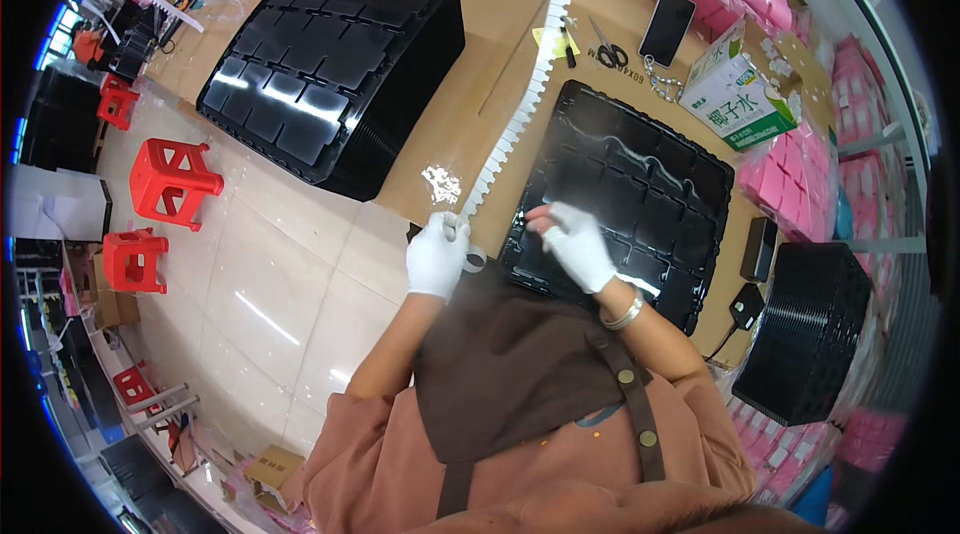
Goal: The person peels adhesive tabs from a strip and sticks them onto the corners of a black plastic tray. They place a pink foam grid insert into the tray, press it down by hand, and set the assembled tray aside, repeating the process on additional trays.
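My left hand (pixel 437 256), in a white glove, is closed at the near end of a long white toothed strip (pixel 518 121). I cannot make out what its fingers pinch. Beside it is a small grey-white ring (pixel 476 259), like a tape roll. Over the left part of a black plastic tray (pixel 640 174) hovers my right hand (pixel 578 249), also gloved, with fingertips bare. Its fingers are bent together; anything between them is too small to tell. A wavy clear strand lies across the tray's far part. Small white pieces (pixel 441 184) form a pile beyond my left hand.
A tall stack of black trays (pixel 310 64) stands on the cardboard-covered table at left. Scissors (pixel 609 54), a phone (pixel 667 26) and a carton (pixel 735 94) lie at the far right. Another black tray stack (pixel 805 334) is at right. Red stools (pixel 172 182) stand on the floor.
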### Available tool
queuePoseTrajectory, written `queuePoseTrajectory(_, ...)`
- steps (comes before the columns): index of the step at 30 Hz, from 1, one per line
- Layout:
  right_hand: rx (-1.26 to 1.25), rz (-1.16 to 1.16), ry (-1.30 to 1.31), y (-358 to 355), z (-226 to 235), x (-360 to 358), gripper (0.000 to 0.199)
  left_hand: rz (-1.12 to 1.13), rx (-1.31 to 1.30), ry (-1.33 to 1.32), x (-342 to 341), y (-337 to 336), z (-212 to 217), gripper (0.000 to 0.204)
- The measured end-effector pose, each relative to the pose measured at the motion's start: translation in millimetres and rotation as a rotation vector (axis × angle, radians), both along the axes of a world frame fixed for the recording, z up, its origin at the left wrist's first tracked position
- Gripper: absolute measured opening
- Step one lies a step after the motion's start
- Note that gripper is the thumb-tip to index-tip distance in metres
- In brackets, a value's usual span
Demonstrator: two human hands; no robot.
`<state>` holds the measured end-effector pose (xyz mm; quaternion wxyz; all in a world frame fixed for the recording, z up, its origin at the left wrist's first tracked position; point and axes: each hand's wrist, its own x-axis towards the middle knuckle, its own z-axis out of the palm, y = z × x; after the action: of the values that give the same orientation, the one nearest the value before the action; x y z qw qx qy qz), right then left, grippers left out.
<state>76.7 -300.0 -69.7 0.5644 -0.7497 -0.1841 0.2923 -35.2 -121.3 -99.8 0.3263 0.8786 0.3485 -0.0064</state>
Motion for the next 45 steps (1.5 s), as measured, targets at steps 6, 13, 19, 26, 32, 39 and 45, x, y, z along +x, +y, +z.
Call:
queuePoseTrajectory(6,-0.012,0.018,0.474,43,2,-26,0.018,0.225,-0.415,-0.441,-8,-38,27,0.023)
queuePoseTrajectory(13,0.099,0.039,0.201,27,13,-26,0.011,0.118,-1.626,-0.379,11,14,34,0.029)
queuePoseTrajectory(19,0.165,-0.158,0.241,17,17,-21,0.008,0.249,-1.238,-0.420,37,-3,48,0.021)
queuePoseTrajectory(26,0.250,-0.205,0.142,13,4,-15,0.007,0.298,-1.166,-0.559,44,-15,40,0.022)
queuePoseTrajectory(32,-0.037,-0.269,-0.727,7,14,88,0.008,0.434,-1.047,-0.670,38,1,27,0.022)
queuePoseTrajectory(39,-0.609,-0.127,-0.936,20,-31,188,0.006,0.429,-1.039,-0.625,25,5,16,0.023)
queuePoseTrajectory(45,-0.696,-0.148,-0.899,29,-39,193,0.007,0.437,-1.002,-0.658,23,4,19,0.020)
